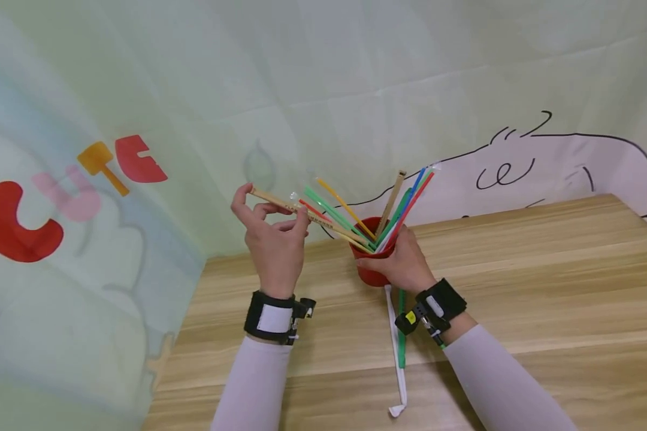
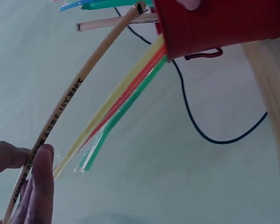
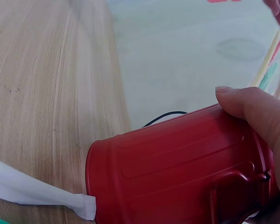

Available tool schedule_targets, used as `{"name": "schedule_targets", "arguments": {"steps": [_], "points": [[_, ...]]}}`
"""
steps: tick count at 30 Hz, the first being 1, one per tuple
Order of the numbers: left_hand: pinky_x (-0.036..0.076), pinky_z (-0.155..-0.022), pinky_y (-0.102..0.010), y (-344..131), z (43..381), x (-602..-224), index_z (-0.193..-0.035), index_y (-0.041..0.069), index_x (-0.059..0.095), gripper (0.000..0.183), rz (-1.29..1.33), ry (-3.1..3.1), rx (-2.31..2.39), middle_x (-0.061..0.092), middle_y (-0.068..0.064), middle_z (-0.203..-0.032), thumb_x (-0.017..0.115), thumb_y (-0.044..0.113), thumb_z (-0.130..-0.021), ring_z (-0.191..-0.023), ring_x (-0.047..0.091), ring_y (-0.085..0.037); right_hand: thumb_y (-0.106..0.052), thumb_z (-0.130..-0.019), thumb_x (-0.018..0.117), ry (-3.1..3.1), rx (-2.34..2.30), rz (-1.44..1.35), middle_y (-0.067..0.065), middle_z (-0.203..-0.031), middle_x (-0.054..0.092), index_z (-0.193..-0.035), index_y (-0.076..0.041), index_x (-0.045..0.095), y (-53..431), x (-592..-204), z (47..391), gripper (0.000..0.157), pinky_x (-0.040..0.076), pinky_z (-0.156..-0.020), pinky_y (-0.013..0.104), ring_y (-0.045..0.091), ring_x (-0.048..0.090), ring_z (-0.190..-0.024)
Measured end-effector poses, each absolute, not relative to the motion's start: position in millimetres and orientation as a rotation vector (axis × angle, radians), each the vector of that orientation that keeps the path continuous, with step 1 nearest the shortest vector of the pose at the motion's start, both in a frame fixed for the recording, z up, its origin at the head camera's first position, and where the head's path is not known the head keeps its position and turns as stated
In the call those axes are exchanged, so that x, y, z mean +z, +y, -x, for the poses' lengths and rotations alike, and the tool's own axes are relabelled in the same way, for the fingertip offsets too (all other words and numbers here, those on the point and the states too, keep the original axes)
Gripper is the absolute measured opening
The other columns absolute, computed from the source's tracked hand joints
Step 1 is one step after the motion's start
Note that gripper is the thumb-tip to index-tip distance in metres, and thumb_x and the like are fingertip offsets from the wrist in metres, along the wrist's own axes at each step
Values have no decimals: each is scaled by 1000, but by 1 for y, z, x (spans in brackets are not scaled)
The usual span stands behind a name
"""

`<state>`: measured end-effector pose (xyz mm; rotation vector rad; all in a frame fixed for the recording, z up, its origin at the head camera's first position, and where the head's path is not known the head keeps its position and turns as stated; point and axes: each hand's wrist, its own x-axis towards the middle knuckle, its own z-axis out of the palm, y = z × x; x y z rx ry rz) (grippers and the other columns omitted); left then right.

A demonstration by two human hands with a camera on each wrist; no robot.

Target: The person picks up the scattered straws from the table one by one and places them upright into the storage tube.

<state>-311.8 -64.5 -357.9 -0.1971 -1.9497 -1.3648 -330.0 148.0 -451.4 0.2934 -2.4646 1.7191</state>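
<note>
My left hand pinches a tan paper-wrapped straw with black printing between thumb and fingers. This straw slants down toward the mouth of a small red metal bucket; in the left wrist view its far end is by the rim. Around the bucket's side curls my right hand, its thumb across the front near the rim. Several straws stick out of the bucket, among them an orange one, a blue one and another tan one. Their lower ends are hidden inside.
A white wrapped straw and a green one lie on the wooden table in front of the bucket. Behind the table hangs a pale printed curtain. A thin handle shows on the bucket's side.
</note>
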Motion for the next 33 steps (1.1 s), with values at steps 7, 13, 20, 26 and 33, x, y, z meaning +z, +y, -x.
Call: {"name": "schedule_targets", "arguments": {"steps": [7,13,20,26,33], "points": [[62,-67,-34,-48,318,-384,-150,18,24,83,185,-2061,-1177,62,-7,-95,81,16,-90,-69,77,-19,-24,-80,91,-2444,1724,-305,10,-138,59,-146,-10,45,147,-450,331,82,54,-105,54,30,58,-128],[64,-70,-33,-35,323,-405,-150,18,24,86,177,-2102,-1174,62,-8,-96,83,14,-88,-68,76,-18,-25,-80,92,-2438,1721,-308,10,-137,60,-146,-10,46,148,-452,332,82,54,-105,53,30,59,-127],[63,-69,-32,-19,325,-425,-151,19,21,91,171,-2158,-1210,63,-7,-91,84,11,-86,-70,76,-17,-28,-79,92,-2445,1727,-265,11,-138,58,-145,-9,45,148,-455,333,83,54,-106,51,30,59,-127],[56,-66,-26,-14,325,-437,-150,17,21,91,162,-2153,-1309,59,-4,-79,85,13,-85,-66,66,-14,-27,-79,92,-2446,1726,-253,14,-140,55,-146,-7,42,148,-456,332,86,54,-105,52,31,58,-127],[52,-73,-33,-18,326,-451,-142,9,33,82,179,-2215,-1550,55,-8,-96,86,34,-85,-87,61,-24,-26,-79,91,-2446,1737,-241,12,-140,54,-146,-9,43,149,-457,333,83,54,-105,52,30,58,-126]]}}
